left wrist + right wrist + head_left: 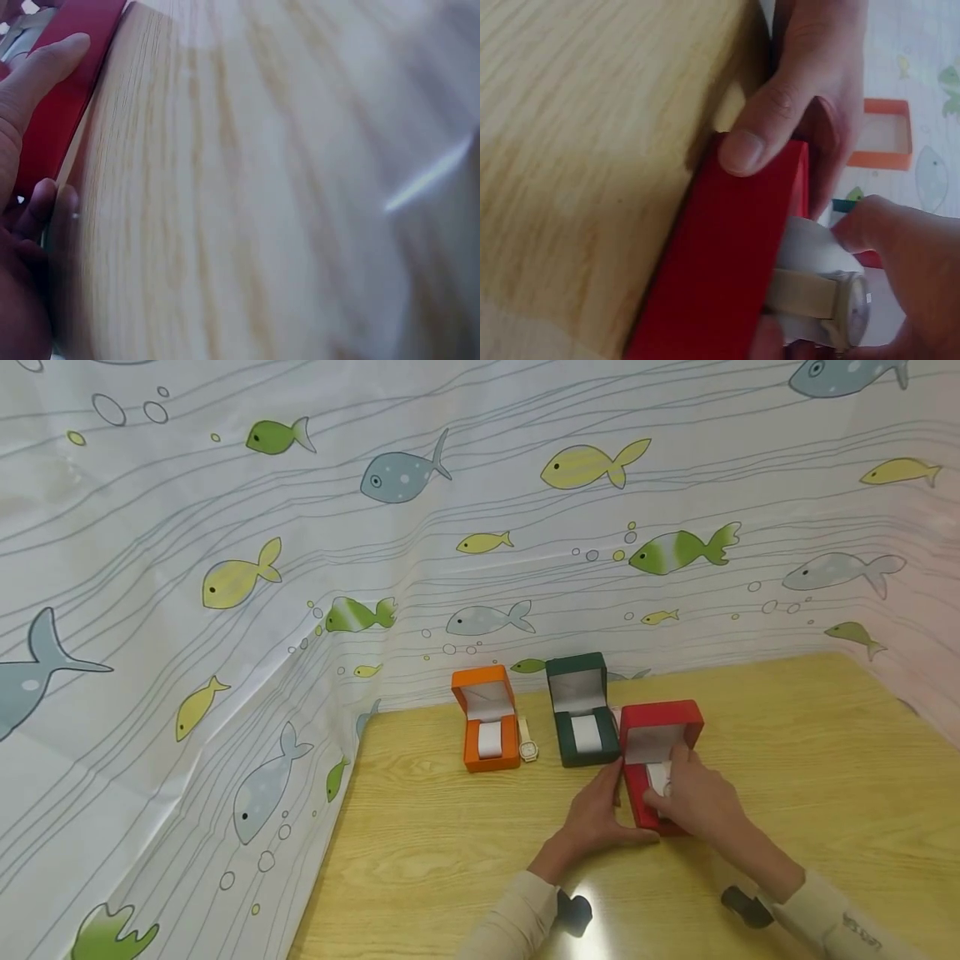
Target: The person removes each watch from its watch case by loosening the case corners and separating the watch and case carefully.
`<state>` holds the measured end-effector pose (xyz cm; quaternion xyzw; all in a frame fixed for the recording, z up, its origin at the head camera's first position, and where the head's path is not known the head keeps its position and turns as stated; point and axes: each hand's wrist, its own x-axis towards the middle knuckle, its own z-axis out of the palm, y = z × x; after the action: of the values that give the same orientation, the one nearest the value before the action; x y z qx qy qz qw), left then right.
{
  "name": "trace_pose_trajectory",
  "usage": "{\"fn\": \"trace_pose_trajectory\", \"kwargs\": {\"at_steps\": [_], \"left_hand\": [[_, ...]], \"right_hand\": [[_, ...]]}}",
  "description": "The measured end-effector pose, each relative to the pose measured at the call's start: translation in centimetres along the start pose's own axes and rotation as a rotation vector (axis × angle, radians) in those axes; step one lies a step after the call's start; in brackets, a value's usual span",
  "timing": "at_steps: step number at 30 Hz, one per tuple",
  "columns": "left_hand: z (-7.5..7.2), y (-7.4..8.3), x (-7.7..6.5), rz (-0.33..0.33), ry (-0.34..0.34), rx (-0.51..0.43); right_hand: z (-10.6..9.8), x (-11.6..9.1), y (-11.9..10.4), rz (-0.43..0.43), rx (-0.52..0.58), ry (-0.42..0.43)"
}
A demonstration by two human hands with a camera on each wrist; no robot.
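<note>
An open red watch box (pixel 662 713) stands on the table, its lid raised. My left hand (pixel 592 817) grips its lower left corner; in the right wrist view the thumb (pixel 744 150) presses the red front face. My right hand (pixel 701 793) reaches into the box and holds a white cushion (pixel 810 244) with a watch (pixel 853 309) strapped round it. The watch has a pale band and a metal case. In the head view this hand hides most of the watch.
Left of the red box stand an open green watch box (pixel 576 664) and an open orange one (pixel 478 677), each holding a white cushion. Between those two lies a gold-coloured watch (pixel 528 749). A fish-patterned sheet (pixel 420 560) hangs behind the wooden table (pixel 420 843).
</note>
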<state>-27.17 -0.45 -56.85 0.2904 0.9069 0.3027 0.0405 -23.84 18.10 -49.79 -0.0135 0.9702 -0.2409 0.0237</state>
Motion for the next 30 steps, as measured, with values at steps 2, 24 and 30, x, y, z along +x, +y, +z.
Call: {"fn": "trace_pose_trajectory", "kwargs": {"at_steps": [2, 24, 30], "left_hand": [[-0.1, 0.1, 0.0, -0.004, 0.0, -0.01], [0.2, -0.3, 0.1, 0.016, 0.025, -0.05], [-0.9, -0.2, -1.1, 0.02, -0.016, -0.292]], "right_hand": [[0.1, -0.1, 0.0, 0.002, -0.008, 0.018], [-0.2, -0.6, -1.1, -0.176, 0.005, 0.285], [0.0, -0.4, -1.5, -0.218, 0.017, 0.271]]}}
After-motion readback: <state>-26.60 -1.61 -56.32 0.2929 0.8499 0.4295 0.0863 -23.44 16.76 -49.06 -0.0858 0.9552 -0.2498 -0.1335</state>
